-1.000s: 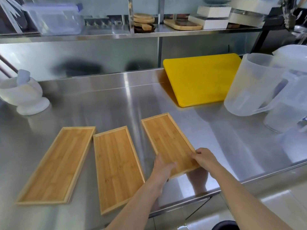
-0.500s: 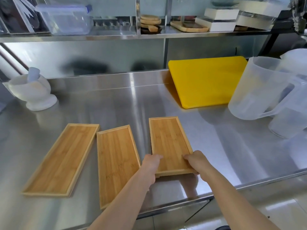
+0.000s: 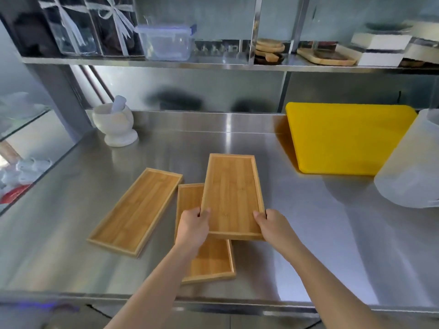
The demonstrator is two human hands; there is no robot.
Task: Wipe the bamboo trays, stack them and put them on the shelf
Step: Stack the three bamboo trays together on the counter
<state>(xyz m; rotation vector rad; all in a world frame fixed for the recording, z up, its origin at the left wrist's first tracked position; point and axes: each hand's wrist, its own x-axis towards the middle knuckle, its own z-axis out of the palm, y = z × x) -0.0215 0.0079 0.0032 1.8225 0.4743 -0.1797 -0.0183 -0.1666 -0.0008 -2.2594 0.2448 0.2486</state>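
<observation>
Three rectangular bamboo trays are on or over the steel counter [image 3: 320,233]. I hold the right tray [image 3: 232,193] lifted above the counter, my left hand [image 3: 193,227] on its near left corner and my right hand [image 3: 273,225] on its near right corner. It overlaps the middle tray [image 3: 209,260], which lies flat beneath it and is partly hidden by it and by my left arm. The left tray [image 3: 137,210] lies flat and apart, angled to the left. The steel shelf [image 3: 213,65] runs along the back above the counter.
A yellow cutting board [image 3: 344,138] leans at the back right, beside a translucent jug [image 3: 411,167]. A white mortar with pestle [image 3: 115,124] stands back left. The shelf carries a plastic box [image 3: 166,42], glass jars [image 3: 78,27], wooden plates [image 3: 269,49] and white boxes [image 3: 380,47].
I have lifted the right tray off the counter and carried it left, so it now overlaps the middle tray. The camera has shifted back and up.
</observation>
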